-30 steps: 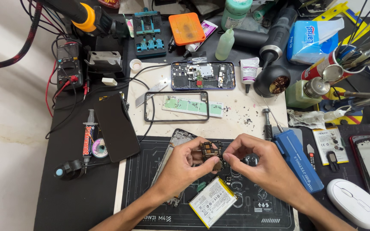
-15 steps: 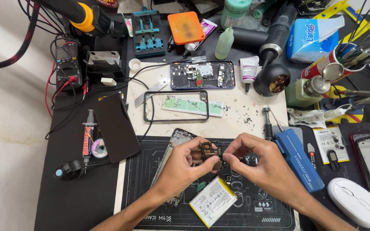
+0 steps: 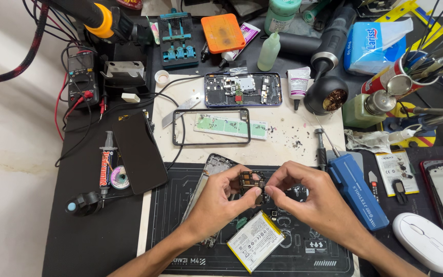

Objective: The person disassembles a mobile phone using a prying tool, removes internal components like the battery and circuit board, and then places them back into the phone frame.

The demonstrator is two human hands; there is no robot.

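Pinching small circuit board (image 3: 248, 182) between left hand (image 3: 220, 201) and right hand (image 3: 311, 199) fingertips above mat (image 3: 180, 215); my phone chassis (image 3: 212, 172) stripped, battery (image 3: 255, 248) out, reassembly pending.

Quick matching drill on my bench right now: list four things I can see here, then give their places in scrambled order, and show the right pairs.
Things:
1. small circuit board
2. phone battery
3. white mouse
4. orange square pad

Places:
A. far right edge, on the dark mat
B. pinched between the left hand and the right hand
C. top of the bench, beside the teal holder
D. flat on the black work mat, just below the hands

Pairs: 1-B, 2-D, 3-A, 4-C
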